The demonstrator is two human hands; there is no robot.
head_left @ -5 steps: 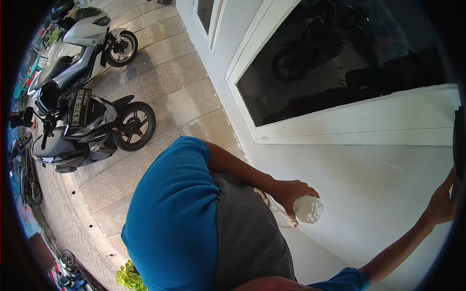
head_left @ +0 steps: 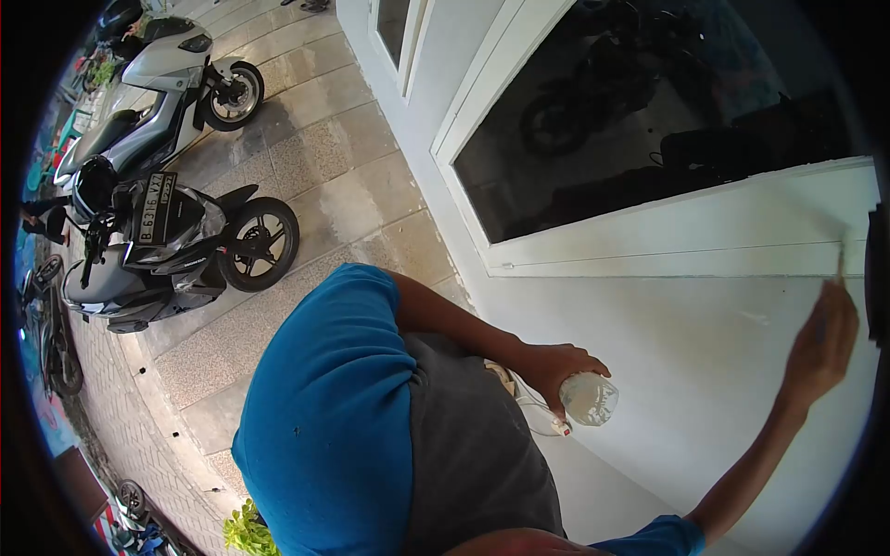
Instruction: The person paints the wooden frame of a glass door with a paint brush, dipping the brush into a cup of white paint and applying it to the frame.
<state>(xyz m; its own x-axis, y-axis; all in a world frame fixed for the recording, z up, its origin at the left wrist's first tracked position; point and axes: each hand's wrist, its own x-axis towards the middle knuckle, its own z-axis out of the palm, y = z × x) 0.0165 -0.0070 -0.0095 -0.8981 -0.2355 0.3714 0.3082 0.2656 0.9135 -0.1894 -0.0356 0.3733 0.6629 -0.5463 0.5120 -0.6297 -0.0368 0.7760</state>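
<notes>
My left hand [head_left: 553,372] is wrapped round a clear plastic cup [head_left: 590,398] with whitish contents, low beside the white wall [head_left: 649,343]. At the right, my right hand [head_left: 820,345] is raised and pinches a thin brush-like tool [head_left: 841,261]. The tool's tip meets the white window frame [head_left: 742,222] near its lower edge; its details are blurred.
Dark window glass [head_left: 649,130] fills the upper right. Two motorcycles, one black [head_left: 176,246] and one silver [head_left: 162,69], stand on the paving [head_left: 343,185] at the left. A green plant [head_left: 248,530] is at the bottom, and a dark edge [head_left: 875,278] borders the right side.
My right hand has moved left and up from the dark edge, bringing the thin tool into view against the frame. My left hand and the cup have barely moved.
</notes>
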